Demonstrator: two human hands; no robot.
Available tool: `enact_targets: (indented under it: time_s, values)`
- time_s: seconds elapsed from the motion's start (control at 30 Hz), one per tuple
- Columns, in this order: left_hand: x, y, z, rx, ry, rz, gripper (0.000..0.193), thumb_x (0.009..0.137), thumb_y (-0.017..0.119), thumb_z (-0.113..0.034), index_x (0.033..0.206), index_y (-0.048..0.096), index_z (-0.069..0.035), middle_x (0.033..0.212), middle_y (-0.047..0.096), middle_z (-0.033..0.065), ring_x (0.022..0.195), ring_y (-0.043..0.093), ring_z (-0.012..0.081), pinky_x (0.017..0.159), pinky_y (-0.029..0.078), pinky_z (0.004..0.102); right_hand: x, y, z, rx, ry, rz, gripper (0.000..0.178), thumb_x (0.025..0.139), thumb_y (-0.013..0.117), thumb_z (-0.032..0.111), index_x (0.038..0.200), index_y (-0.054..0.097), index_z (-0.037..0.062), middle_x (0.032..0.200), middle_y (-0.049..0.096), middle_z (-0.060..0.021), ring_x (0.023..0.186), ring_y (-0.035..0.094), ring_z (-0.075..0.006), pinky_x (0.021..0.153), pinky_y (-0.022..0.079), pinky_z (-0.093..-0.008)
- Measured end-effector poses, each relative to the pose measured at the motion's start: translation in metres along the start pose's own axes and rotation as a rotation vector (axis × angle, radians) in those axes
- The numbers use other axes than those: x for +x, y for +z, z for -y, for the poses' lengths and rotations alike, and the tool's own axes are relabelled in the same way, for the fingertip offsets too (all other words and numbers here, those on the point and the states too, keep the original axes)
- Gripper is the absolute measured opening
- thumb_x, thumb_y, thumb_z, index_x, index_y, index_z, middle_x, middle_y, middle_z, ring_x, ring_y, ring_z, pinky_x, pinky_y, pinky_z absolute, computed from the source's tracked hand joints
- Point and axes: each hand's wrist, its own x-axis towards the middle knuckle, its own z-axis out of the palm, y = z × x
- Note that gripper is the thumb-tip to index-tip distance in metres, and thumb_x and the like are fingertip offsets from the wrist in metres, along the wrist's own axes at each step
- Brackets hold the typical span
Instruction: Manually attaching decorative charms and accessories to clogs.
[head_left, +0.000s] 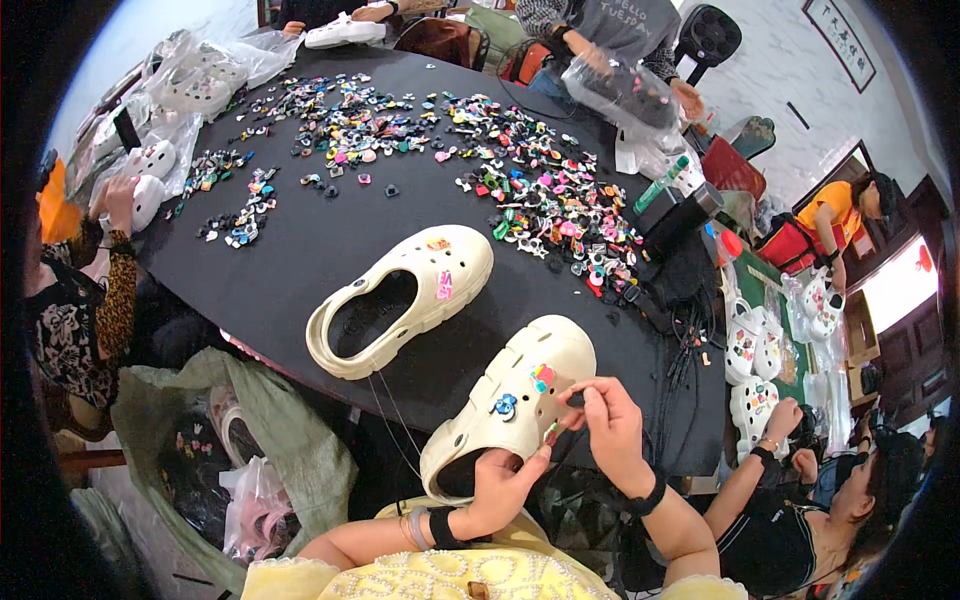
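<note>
A cream clog [520, 390] stands at the table's near edge, its heel toward me. My left hand [505, 490] grips its side, with the fingers inside the opening and the thumb outside. A blue charm [505, 406] and a multicoloured charm [542, 377] sit on its top. Beside my left thumb, at the clog's side, is a small green and red charm [552, 433]. My right hand [612, 425] is closed in a pinch next to the toe; a small dark spot shows between the fingertips, too small to name. A second cream clog [465, 262], bearing orange and pink charms, lies farther left.
Loose charms [560, 190] cover the table's [300, 260] far half. A dark bottle [690, 215] and black cables [690, 330] are at the right. A green sack [320, 450] stands at the lower left. Other people work around the table, one close on my right [830, 500].
</note>
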Motion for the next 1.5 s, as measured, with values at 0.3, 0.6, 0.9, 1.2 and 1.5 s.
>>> enact_targets:
  time_s: [0.3,0.6,0.9,1.2,1.5]
  values:
    - [0.000,-0.001,0.000,-0.042,-0.040,0.008,0.017,0.081,0.063,-0.004,0.095,0.061,0.006,0.083,0.062,0.0024,0.075,0.054,0.0054,0.063,0.045,0.0209,-0.010,0.009,-0.016,-0.847,-0.744,0.036,0.036,0.068,0.068,-0.001,0.102,0.061,0.0035,0.089,0.053,-0.0083,0.072,0.054,-0.0206,0.062,0.046,-0.0290]
    - [-0.001,-0.001,0.004,0.092,0.053,-0.004,0.018,0.079,0.066,-0.008,0.092,0.063,0.004,0.075,0.062,0.0015,0.065,0.051,0.0043,0.056,0.041,0.0207,-0.011,0.003,0.009,-0.653,-0.372,0.107,0.031,0.067,0.069,-0.001,0.097,0.065,0.0051,0.079,0.058,-0.0054,0.065,0.056,-0.0194,0.059,0.045,-0.0287]
    - [-0.001,-0.007,0.010,0.226,0.077,-0.002,0.017,0.078,0.067,-0.010,0.088,0.063,0.003,0.068,0.061,0.0034,0.060,0.050,0.0073,0.054,0.040,0.0229,0.000,0.004,0.028,-1.125,-0.761,0.349,0.022,0.069,0.066,0.002,0.090,0.062,-0.0006,0.077,0.057,-0.0040,0.069,0.056,-0.0188,0.063,0.042,-0.0301]
    - [-0.003,-0.004,0.006,0.255,0.124,0.017,0.015,0.076,0.063,-0.004,0.090,0.064,0.001,0.083,0.064,0.0087,0.077,0.060,0.0164,0.071,0.046,0.0283,0.012,-0.003,0.043,-0.734,-0.234,0.432,0.017,0.073,0.068,0.007,0.089,0.068,0.0018,0.077,0.062,-0.0084,0.066,0.060,-0.0200,0.060,0.046,-0.0260]
    - [0.001,-0.007,0.001,0.378,0.213,0.034,0.013,0.076,0.062,-0.001,0.089,0.064,0.002,0.076,0.062,0.0092,0.068,0.058,0.0159,0.064,0.045,0.0289,0.035,0.006,0.050,-0.901,-0.231,0.402,0.016,0.062,0.076,0.016,0.072,0.066,0.0095,0.069,0.059,-0.0052,0.070,0.054,-0.0154,0.069,0.035,-0.0283]
